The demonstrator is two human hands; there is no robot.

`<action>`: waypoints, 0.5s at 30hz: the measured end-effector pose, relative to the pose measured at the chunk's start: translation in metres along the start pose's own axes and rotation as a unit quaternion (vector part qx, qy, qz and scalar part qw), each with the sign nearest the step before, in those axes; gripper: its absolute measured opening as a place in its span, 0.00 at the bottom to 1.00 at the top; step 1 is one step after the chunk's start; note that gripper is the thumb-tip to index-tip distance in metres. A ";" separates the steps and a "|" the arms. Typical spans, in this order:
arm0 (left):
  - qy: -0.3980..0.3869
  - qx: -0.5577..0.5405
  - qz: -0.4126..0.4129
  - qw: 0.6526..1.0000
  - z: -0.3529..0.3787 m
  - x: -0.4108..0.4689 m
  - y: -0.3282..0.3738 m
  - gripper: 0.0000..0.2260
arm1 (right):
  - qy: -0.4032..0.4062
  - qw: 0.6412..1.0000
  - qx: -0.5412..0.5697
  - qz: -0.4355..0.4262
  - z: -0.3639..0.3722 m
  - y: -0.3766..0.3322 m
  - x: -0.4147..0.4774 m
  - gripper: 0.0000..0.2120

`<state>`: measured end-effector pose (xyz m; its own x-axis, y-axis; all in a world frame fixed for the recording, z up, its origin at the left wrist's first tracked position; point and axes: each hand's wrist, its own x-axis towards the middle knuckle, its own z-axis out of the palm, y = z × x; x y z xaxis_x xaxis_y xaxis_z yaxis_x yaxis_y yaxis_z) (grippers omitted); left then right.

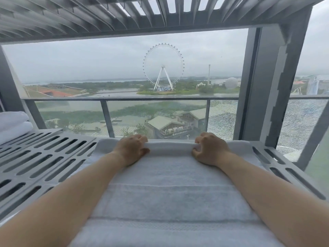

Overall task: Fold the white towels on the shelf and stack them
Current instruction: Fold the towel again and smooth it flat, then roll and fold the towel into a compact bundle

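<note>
The white towel (170, 193) lies spread flat on the slotted grey shelf (44, 157). It runs from the shelf's near edge, where it leaves the picture, to a raised fold just short of the far edge, right of the shelf's middle. A woven band crosses it partway along. Beyond the raised fold a lower layer of the same towel shows, reaching out to either side along the far edge.

Both hands are on that raised fold, well apart from each other, with both bare forearms stretched over the towel. The left hand (132, 148) grips the left part of the fold, fingers curled over its far side and thumb on the near side. The right hand (208, 148) pinches the right part in the same way, with a bit of cloth bunched between thumb and curled fingers. The stretch of fold between the hands stands up as a smooth ridge.

At the far left corner of the shelf sits a stack of folded towels (14, 125), white, two rounded layers showing, well apart from the hands. An upper shelf (89, 15) of grey slats hangs overhead. Behind the far edge is a window, and through it a railing (124, 99), water, low buildings and a Ferris wheel (163, 65) under a grey sky.
</note>
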<state>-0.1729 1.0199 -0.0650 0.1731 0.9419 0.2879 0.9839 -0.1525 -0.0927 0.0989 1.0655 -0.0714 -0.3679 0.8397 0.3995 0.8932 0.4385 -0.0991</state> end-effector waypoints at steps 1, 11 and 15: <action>0.007 0.006 -0.002 1.000 -0.002 -0.005 -0.001 0.14 | 0.006 1.000 -0.004 -0.002 0.000 0.000 -0.001 0.12; 0.096 0.031 -0.037 0.994 -0.044 -0.065 -0.012 0.09 | 0.125 0.992 -0.019 -0.022 -0.030 -0.011 -0.035 0.06; 0.200 0.006 -0.008 0.980 -0.062 -0.096 -0.011 0.11 | 0.187 0.982 -0.009 -0.004 -0.054 -0.019 -0.067 0.06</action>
<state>-0.1981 0.9128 -0.0327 0.1639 0.7515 0.6391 0.9864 -0.1332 -0.0963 0.1204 0.9836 -0.0465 -0.2583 0.6579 0.7074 0.8963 0.4364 -0.0786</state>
